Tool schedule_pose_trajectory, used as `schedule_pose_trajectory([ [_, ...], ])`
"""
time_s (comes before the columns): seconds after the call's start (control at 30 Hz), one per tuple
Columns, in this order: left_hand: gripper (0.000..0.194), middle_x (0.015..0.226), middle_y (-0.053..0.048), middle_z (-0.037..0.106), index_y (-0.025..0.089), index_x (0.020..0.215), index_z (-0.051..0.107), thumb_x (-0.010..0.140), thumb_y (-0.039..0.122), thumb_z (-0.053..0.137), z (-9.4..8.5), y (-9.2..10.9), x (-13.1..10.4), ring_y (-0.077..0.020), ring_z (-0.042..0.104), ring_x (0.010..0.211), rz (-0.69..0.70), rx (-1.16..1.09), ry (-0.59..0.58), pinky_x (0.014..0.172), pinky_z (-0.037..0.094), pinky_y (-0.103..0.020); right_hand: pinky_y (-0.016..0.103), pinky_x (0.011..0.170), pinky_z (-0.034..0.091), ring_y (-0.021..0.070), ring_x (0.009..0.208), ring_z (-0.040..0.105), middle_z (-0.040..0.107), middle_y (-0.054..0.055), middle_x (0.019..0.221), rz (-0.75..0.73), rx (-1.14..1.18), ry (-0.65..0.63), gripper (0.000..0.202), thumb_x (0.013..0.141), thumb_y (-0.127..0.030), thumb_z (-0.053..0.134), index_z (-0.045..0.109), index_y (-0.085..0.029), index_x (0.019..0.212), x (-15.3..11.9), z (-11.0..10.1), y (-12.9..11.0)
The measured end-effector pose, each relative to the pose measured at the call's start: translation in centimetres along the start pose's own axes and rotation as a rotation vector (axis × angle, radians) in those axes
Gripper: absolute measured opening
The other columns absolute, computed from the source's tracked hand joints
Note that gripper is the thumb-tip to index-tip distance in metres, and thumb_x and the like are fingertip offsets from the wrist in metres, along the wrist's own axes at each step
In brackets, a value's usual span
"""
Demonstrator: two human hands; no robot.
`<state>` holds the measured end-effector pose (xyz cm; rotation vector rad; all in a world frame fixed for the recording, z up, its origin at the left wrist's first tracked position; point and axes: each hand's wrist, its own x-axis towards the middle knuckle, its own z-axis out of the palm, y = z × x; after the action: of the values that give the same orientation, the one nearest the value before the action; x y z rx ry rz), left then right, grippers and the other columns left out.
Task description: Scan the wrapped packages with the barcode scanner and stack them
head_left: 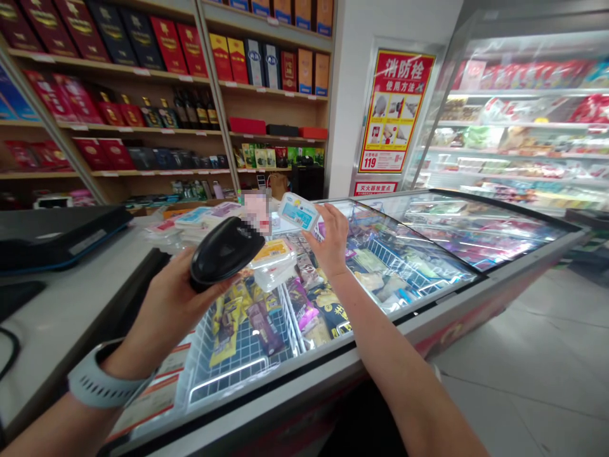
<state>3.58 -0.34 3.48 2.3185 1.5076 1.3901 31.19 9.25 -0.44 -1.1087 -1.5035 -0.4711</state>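
My left hand [176,295], with a pale watch strap at the wrist, is wrapped round a black handheld barcode scanner [227,251] whose head tilts up and to the right. My right hand [330,235] pinches the right edge of a small clear plastic box with a blue and white label [298,212], held up above the freezer. Below and between the hands is a similar clear box with an orange label [273,254]; the scanner covers part of its left side. More flat packs [204,216] lie in a heap behind the scanner.
A glass-topped chest freezer [442,285] with ice-cream bars in wire baskets [238,374] runs beneath my hands. At left, a counter [47,343] carries a black device [61,235]. Behind stand shelves of boxed bottles [171,44] and a lit display fridge [518,120].
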Motion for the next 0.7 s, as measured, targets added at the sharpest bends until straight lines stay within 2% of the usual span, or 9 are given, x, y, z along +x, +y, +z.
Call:
schedule_pose_trajectory([
  [0.23,0.034,0.068,0.002,0.061,0.022,0.077,0.064,0.076,0.056,0.068,0.1,-0.4,-0.1,-0.0186,0.056,0.067,0.025,0.123,0.002,0.069,0.041,-0.032,0.052,0.116,0.028,0.0267,0.133,0.046,0.051,0.013,0.140,-0.024,-0.032,0.021,0.049,0.092,-0.042,0.059,0.048,-0.026,0.136,-0.1,0.0,-0.5],
  [0.4,0.030,0.067,0.004,0.059,0.023,0.077,0.064,0.079,0.053,0.064,-0.2,0.4,0.0,-0.0180,0.054,0.065,0.059,0.180,-0.009,0.078,0.040,-0.036,0.053,0.119,0.022,0.0276,0.139,0.041,0.047,0.013,0.145,-0.046,-0.026,0.011,0.049,0.093,-0.040,0.057,0.046,-0.027,0.139,-0.2,-0.1,-1.0],
  [0.57,0.035,0.076,0.002,0.061,0.023,0.089,0.064,0.081,0.057,0.062,-0.2,0.3,0.0,-0.0193,0.057,0.072,0.045,0.177,-0.022,0.077,0.041,-0.035,0.053,0.121,0.020,0.0265,0.140,0.040,0.044,0.012,0.147,-0.062,-0.028,0.015,0.050,0.094,-0.041,0.057,0.044,-0.028,0.140,-0.2,-0.2,-1.3],
  [0.7,0.035,0.099,-0.003,0.064,0.022,0.098,0.064,0.083,0.054,0.061,-0.2,-0.2,0.0,-0.0215,0.060,0.089,0.045,0.189,-0.025,0.076,0.043,-0.034,0.053,0.120,0.022,0.0259,0.138,0.043,0.046,0.012,0.146,-0.078,-0.052,0.037,0.049,0.094,-0.044,0.056,0.044,-0.029,0.139,-0.3,-0.1,-1.3],
])
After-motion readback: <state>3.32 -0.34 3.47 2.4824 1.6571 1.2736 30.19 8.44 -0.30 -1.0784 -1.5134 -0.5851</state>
